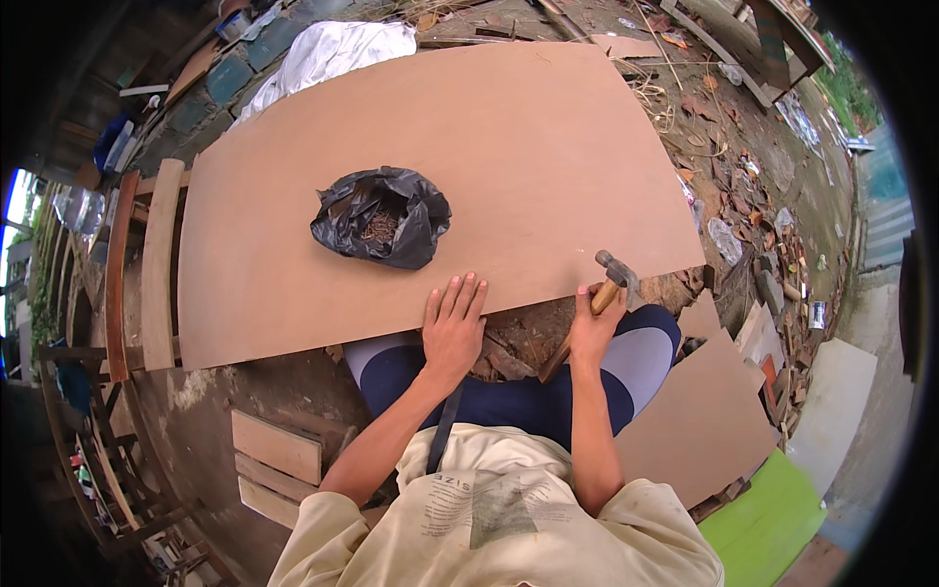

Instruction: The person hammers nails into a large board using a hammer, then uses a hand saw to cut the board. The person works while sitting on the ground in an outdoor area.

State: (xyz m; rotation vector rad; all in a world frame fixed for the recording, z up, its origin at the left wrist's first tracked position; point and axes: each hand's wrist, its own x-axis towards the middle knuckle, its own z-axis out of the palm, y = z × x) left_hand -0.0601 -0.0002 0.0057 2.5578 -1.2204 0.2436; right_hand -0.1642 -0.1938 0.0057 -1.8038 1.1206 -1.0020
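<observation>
A large brown wooden sheet [509, 137] lies in front of me. On it sits a crumpled black plastic bag [416, 240], its mouth spread wide, with many small nails [381, 225] inside. My left hand [454, 333] rests flat on the sheet's near edge, fingers stretched out, just below the bag. By the near right part of that edge, my right hand [595, 333] is closed around the handle of a claw hammer [606, 295], gripping it close to the metal head. The handle's lower end slants down toward my lap.
Wooden slats [158, 264] stand along the sheet's left side. Short planks [277, 448] lie at my lower left. A smaller brown board [694, 421] and a green panel [768, 519] lie to my right. White cloth [328, 61] is at the far left; leaves and litter [724, 186] cover the right ground.
</observation>
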